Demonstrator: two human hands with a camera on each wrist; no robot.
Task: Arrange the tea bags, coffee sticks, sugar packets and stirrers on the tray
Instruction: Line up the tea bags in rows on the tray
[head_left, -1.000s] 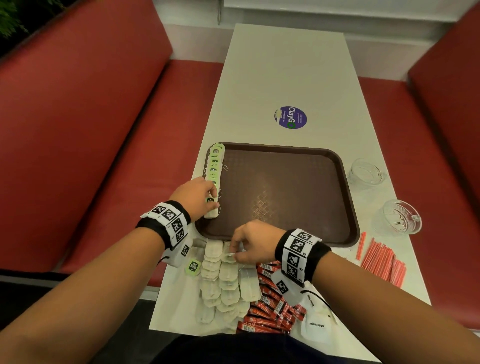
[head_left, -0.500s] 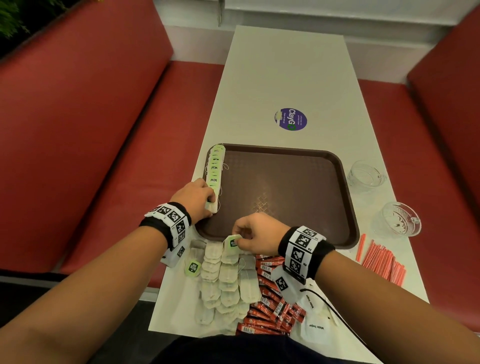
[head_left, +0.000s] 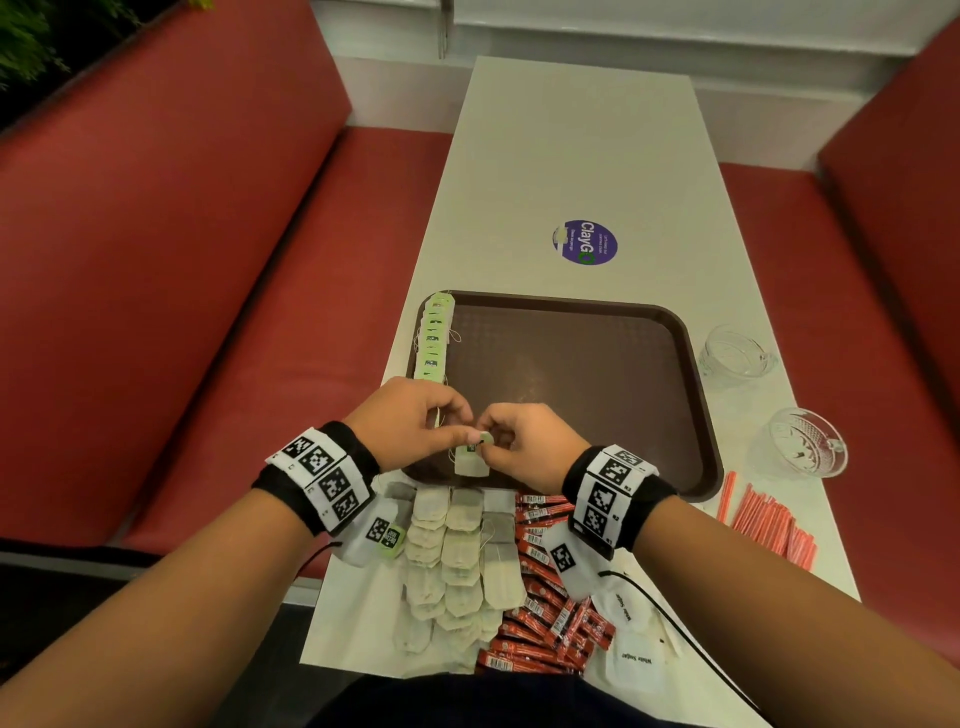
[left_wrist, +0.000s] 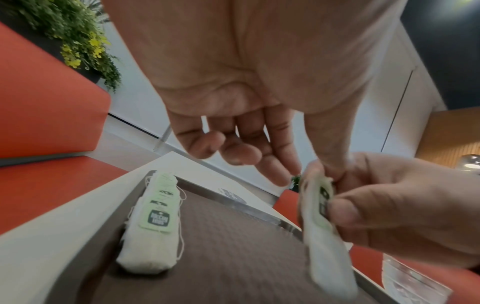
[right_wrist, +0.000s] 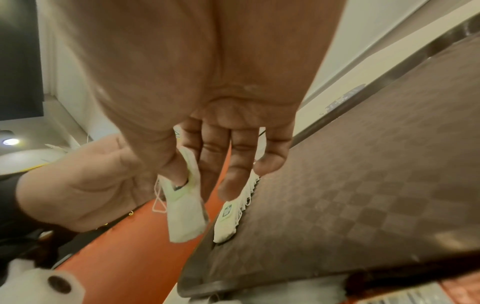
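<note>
Paper and string are all this tea bag (head_left: 471, 460) amounts to, so I am judging it nearly weightless, limp and easy to tear; it is hanging over the near left corner of the brown tray (head_left: 691, 364), clear of the surface, and it is looking safest to take it by the top fold where the green tag (left_wrist: 324, 200) is sitting, since the pouch below is only flopping; the right hand (head_left: 524, 447) is pinching that top edge and tag between thumb and forefinger, and the left hand (head_left: 410, 421) is meeting it there, thumb at the same edge so far as the left wrist view is showing, the other fingers (left_wrist: 244, 152) hanging loosely curled and holding nothing; one bag is being held, one overlapping row of tea bags (head_left: 435, 338) is lying along the tray's left rim, too closely lapped for an exact count though about ten tags are showing; three columns of loose tea bags (head_left: 457, 551) are waiting on the table (head_left: 571, 156), roughly twenty; the red coffee sticks (head_left: 540, 608) are making one heap, not countable; at least two white sugar packets (head_left: 636, 662) are showing; the orange stirrers (head_left: 769, 525) are lying in one loose bundle; two glass cups (head_left: 737, 353) are standing right of the tray.
</note>
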